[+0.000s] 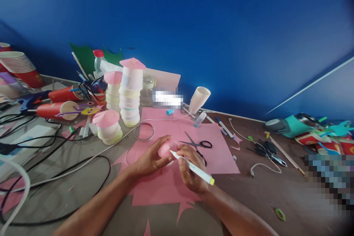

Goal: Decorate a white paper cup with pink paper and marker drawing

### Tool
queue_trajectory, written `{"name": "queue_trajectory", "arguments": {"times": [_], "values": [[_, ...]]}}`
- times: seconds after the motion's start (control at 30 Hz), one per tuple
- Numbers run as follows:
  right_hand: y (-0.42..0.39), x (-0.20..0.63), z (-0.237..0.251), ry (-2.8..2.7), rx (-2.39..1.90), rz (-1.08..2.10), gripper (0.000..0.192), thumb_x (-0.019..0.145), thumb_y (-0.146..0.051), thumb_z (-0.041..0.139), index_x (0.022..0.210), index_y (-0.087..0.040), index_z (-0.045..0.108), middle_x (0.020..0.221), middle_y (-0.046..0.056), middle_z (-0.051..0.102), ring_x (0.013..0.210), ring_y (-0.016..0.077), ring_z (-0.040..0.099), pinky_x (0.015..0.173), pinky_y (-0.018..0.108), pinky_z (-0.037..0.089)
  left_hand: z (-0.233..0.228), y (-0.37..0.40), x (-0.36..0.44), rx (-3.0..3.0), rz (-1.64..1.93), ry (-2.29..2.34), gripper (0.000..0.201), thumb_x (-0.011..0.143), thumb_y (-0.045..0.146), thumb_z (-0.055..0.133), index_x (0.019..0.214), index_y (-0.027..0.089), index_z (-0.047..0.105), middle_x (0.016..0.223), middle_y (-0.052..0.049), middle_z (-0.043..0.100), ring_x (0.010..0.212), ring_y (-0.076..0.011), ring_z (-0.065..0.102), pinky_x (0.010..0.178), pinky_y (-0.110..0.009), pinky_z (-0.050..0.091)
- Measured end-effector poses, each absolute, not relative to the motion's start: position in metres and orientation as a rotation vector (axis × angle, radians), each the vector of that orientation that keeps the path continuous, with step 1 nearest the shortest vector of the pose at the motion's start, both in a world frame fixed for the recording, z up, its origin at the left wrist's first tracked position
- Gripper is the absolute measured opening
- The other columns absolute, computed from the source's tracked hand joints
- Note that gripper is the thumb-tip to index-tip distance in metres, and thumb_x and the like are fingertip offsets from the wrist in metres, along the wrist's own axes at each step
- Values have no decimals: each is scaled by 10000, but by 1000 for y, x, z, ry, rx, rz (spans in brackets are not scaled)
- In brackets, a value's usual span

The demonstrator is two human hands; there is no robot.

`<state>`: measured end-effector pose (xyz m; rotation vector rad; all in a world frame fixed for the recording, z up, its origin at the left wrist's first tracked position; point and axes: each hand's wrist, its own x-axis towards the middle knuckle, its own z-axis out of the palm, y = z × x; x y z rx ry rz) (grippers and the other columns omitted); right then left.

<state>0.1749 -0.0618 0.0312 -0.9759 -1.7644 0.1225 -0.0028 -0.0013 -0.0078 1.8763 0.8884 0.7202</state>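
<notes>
My left hand (152, 155) is closed around the edge of a small pink paper cone (165, 149), steadying it above pink paper sheets (157, 188). A white marker with a yellow end (197, 171) is gripped in my right hand (190, 167). Its yellow tip meets or nearly meets the cone's surface; I cannot tell which. What lies under the cone is mostly hidden by my fingers. Black-handled scissors (197, 143) lie open on the pink paper, just beyond my right hand. A blue marker cap (170, 112) rests farther back on the sheet.
Paper-cup towers with pink cone tops (129, 92) stand at back left, near a shorter one (107, 127). A roll of tape (144, 132) and stacked white cups (199, 99) are behind my hands. Cables (91, 162) cross the left side. A teal bottle (295, 125) lies right.
</notes>
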Motion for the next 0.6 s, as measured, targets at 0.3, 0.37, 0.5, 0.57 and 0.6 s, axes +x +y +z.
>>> {"name": "queue_trajectory", "arguments": {"times": [0.3,0.37,0.5,0.57,0.6], "values": [[-60,176,32,-1799,-992,114,174,888,-110,473,975,-241,547,771,15,651,753,194,663,660,324,561,-9,-1,-3,1877,719,890,695,860,470,633,1441,162,407,1496,-181,465,1384,-321,452,1151,-450,390],[-60,176,32,-1805,-989,118,177,891,-108,473,979,-246,541,774,18,647,749,192,657,663,326,564,-9,-1,-3,1878,728,876,696,860,459,638,1448,172,399,1493,-173,468,1381,-319,454,1151,-452,391],[-60,176,31,-1804,-992,117,175,889,-102,469,967,-237,549,776,26,648,742,188,660,665,327,567,-8,-1,-4,1886,708,863,694,869,445,632,1461,194,373,1501,-162,456,1393,-312,437,1158,-459,384],[-60,177,32,-1802,-994,123,168,884,-101,469,949,-229,558,774,28,651,752,193,672,672,334,570,-6,-1,-4,1892,686,866,695,869,442,630,1461,192,366,1509,-166,444,1404,-312,425,1164,-462,374],[-61,177,32,-1798,-997,127,164,882,-103,470,939,-228,560,771,28,653,757,197,677,673,339,571,-5,-1,-4,1893,682,868,695,868,442,630,1459,189,365,1509,-168,442,1405,-312,423,1164,-462,373]]}}
